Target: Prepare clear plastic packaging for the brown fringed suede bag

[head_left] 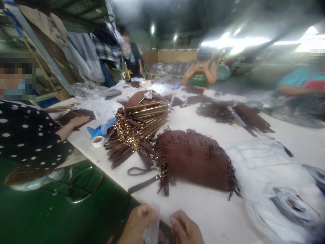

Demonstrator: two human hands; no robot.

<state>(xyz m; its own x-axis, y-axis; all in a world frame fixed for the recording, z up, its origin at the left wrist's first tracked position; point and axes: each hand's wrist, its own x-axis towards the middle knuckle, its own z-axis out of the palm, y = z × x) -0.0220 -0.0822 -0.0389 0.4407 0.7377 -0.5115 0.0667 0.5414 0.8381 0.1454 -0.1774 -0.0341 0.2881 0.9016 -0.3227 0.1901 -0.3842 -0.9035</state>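
— What have you got there?

— A thin clear bag point(153, 230), at the near edge of the tabletop point(203, 210). My left hand point(138, 225) is curled shut, pinching 1 side of it; my right hand point(185, 230) pinches the other side with thumb and fingertips.

— What could go wrong?

— The film looks slippery, so I think it could slide out of either pinch, or tear if I pull the 2 sides apart too hard. It also hangs over the edge, so a slip might drop it to the floor.

— And the fringed bag point(195, 162)?

— It lies just beyond my hands, straps point(132, 135) piled near it. A careless reach could snag the fringe or chains.
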